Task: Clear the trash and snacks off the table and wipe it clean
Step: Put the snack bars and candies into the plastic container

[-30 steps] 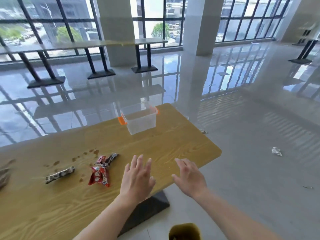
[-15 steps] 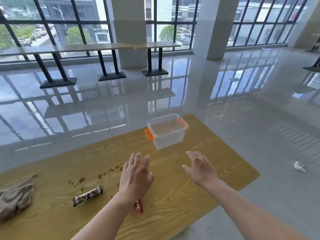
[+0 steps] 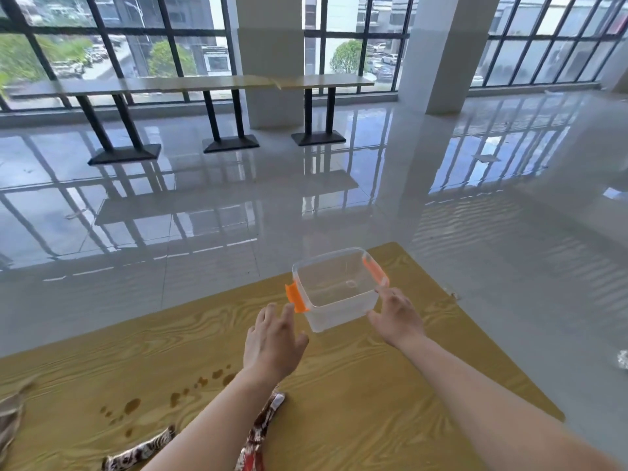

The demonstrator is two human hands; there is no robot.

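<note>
At frame centre: clear square plastic container with orange clips [image 3: 334,290], empty, on yellow wood-grain worktop [image 3: 390,385] near far edge. Left hand [image 3: 273,338] grip open, just short of clip; right hand [image 3: 396,317] open, fingertips touching wall. Risk: one-sided push slides container off edge. Brown spill spots [image 3: 176,397], wrappers [image 3: 261,426] lower frame, uncleared.

Both hands [image 3: 272,338] now at container [image 3: 336,290]

Table [image 3: 356,396]: yellow-tan, swirling wood grain; brown spots [image 3: 176,396] at 8 o'clock. Container [image 3: 334,290] at 12: clear, orange clips. Wrapper [image 3: 139,452] at 7: brown-white mottled. Packet [image 3: 255,440] at 6: red. Cloth [image 3: 10,416] at 9: grey-brown.
</note>
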